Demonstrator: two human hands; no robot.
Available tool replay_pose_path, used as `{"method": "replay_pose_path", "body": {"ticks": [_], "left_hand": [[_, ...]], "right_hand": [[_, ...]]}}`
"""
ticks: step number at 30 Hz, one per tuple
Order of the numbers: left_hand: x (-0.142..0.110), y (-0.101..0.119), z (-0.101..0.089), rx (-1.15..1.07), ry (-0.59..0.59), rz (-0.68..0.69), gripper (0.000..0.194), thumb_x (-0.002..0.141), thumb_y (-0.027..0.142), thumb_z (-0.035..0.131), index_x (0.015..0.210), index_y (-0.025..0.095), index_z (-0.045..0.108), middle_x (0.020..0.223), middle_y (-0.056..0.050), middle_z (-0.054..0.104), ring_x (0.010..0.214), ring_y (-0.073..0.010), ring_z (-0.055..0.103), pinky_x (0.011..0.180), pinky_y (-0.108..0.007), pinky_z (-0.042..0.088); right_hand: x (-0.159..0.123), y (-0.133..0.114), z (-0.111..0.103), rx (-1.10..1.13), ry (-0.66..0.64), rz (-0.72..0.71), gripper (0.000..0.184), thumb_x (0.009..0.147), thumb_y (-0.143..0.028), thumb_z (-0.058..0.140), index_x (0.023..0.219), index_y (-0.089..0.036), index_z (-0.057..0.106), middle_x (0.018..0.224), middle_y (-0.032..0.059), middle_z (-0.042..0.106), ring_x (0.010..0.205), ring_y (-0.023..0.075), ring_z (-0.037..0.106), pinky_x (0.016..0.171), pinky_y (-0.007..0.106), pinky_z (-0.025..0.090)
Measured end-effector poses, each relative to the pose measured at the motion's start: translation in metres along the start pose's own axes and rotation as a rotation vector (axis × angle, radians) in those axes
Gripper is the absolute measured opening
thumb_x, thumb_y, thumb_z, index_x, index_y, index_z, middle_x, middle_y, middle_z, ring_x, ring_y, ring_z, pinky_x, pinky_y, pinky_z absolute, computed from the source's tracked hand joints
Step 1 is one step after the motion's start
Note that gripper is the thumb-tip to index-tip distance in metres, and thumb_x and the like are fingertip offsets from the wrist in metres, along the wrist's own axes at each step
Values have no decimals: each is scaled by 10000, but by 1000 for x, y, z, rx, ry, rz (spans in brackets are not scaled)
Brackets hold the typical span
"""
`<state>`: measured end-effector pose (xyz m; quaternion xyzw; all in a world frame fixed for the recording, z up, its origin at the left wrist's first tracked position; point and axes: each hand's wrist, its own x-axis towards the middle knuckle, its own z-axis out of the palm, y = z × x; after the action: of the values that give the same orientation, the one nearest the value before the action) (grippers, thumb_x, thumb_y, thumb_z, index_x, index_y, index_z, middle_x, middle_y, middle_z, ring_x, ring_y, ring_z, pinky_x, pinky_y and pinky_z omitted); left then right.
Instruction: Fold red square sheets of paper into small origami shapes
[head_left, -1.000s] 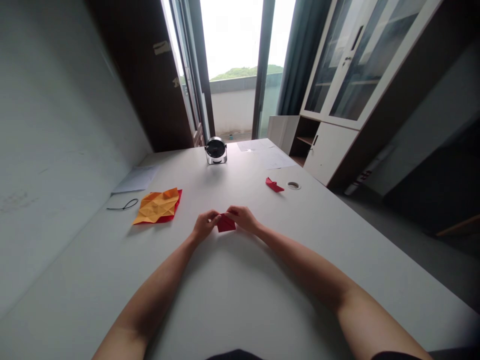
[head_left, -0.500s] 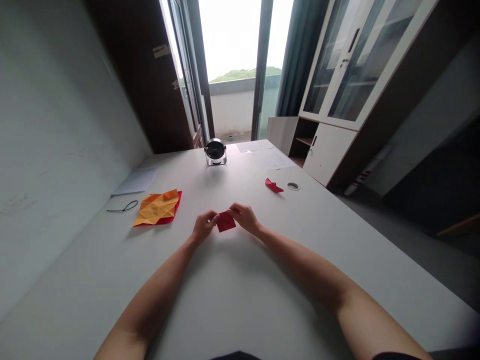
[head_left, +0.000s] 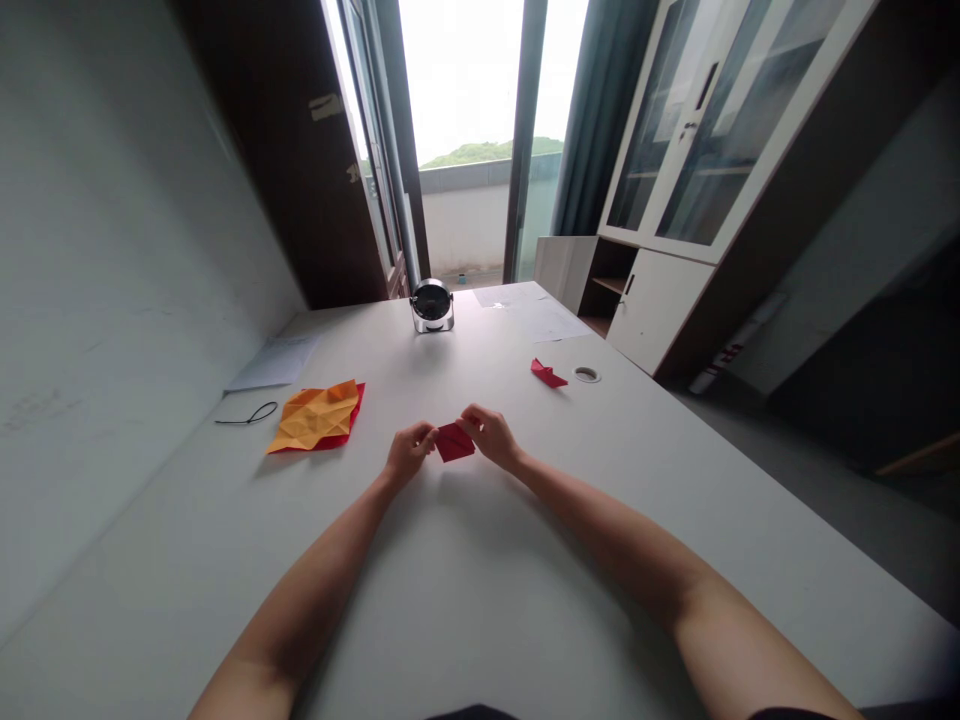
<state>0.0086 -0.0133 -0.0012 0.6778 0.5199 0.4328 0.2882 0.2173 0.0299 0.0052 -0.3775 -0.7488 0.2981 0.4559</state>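
Note:
A small piece of folded red paper (head_left: 455,443) is held up between my two hands, just over the white table (head_left: 465,580). My left hand (head_left: 410,449) pinches its left corner between thumb and fingers. At the upper right corner, my right hand (head_left: 486,432) grips it the same way. Fold lines cross the paper's face. Farther off to the right lies a red folded paper boat (head_left: 548,374), apart from both hands. On the left, a creased orange sheet (head_left: 313,416) rests on top of a red sheet (head_left: 355,424).
A roll of tape (head_left: 586,375) lies right of the paper boat. At the far edge stands a round silver-and-black device (head_left: 433,305). A black cable tie (head_left: 251,414) and white papers (head_left: 271,362) lie by the left wall. More sheets (head_left: 559,322) lie at the back right.
The red paper has tilted slightly and shifted a little to the right, still between both hands. My right fingers have moved up slightly. The other things lie where they were.

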Motion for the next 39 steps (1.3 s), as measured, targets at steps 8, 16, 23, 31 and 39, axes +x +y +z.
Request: {"method": "replay_pose_path", "body": {"ticks": [8, 16, 23, 31, 39], "left_hand": [[1, -4, 1, -120, 46, -17, 342, 897, 491, 552, 794, 181, 656, 599, 10, 600, 565, -128, 547, 576, -240, 415], [2, -6, 0, -229, 58, -31, 345, 893, 491, 561, 806, 168, 640, 627, 7, 590, 586, -123, 539, 578, -234, 422], [5, -7, 1, -303, -2, -39, 351, 855, 486, 626, 986, 161, 639, 740, -5, 620, 621, -122, 571, 608, -240, 454], [8, -12, -1, -312, 11, -69, 387, 849, 517, 617, 994, 161, 667, 814, -38, 658, 705, -148, 618, 678, -261, 484], [9, -16, -4, -315, 67, -62, 350, 849, 494, 627, 887, 154, 700, 798, -43, 673, 752, -153, 596, 716, -261, 482]], "right_hand": [[-1, 0, -1, 27, -43, 30, 261, 892, -417, 535, 836, -181, 632, 708, 29, 635, 642, 156, 523, 632, 280, 417], [-2, 2, 1, 22, -88, 24, 261, 879, -396, 553, 758, -176, 624, 662, 1, 602, 601, 130, 482, 599, 256, 385], [0, 4, 2, 48, -61, 50, 258, 885, -389, 536, 744, -180, 590, 628, -1, 592, 580, 123, 466, 568, 245, 370], [1, 8, 6, 189, -101, 94, 311, 853, -470, 559, 731, -184, 546, 622, -18, 557, 581, 118, 469, 554, 236, 374], [-1, 2, 6, 192, -182, 86, 342, 850, -465, 570, 671, -183, 494, 611, -25, 505, 572, 107, 416, 541, 237, 327]]}}
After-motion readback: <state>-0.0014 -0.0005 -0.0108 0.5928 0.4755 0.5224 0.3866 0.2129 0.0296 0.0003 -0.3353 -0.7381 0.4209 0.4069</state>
